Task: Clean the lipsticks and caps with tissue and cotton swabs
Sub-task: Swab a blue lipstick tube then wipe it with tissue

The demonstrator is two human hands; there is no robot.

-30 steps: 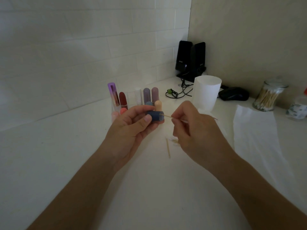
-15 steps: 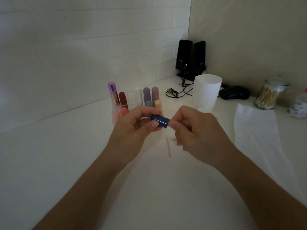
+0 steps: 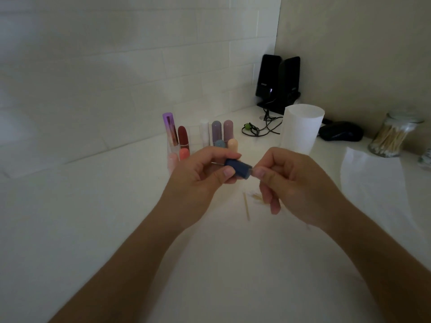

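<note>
- The small dark-blue cylindrical plastic cap [image 3: 238,169] is held in the air above the white counter [image 3: 98,229]. It lies roughly on its side between the two hands.
- The left hand [image 3: 198,180] has its grip clamped on the cap, with the thumb on the near side and the fingers curled over the far side.
- The right hand [image 3: 296,183] has its grip pinched together at the cap's right-hand end. What it pinches is hidden; it is probably the stick of a cotton swab pushed into the cap.
- The step in hand looks like swabbing the inside of this cap.
- The next move calls for turning the swab round the inner wall while the left hand holds the cap steady. The swab then needs to come straight out so that no residue smears the rim.
- On the counter just below the hands lie a thin wooden stick [image 3: 246,206] and a blurred scatter of similar pieces [image 3: 256,195].
- Just behind the cap, upright pastel, red and purple lipsticks [image 3: 183,135] stand close together in rows.
- To the right are a plain white cylinder [image 3: 300,129], which could be a cup or a roll, and a flat sheet of white tissue [image 3: 373,183]. Beyond them is a glass jar [image 3: 391,136] full of swabs.
- In the far corner sit two black speakers [image 3: 277,82], tangled cables [image 3: 261,129] and a black mouse [image 3: 340,131].
</note>
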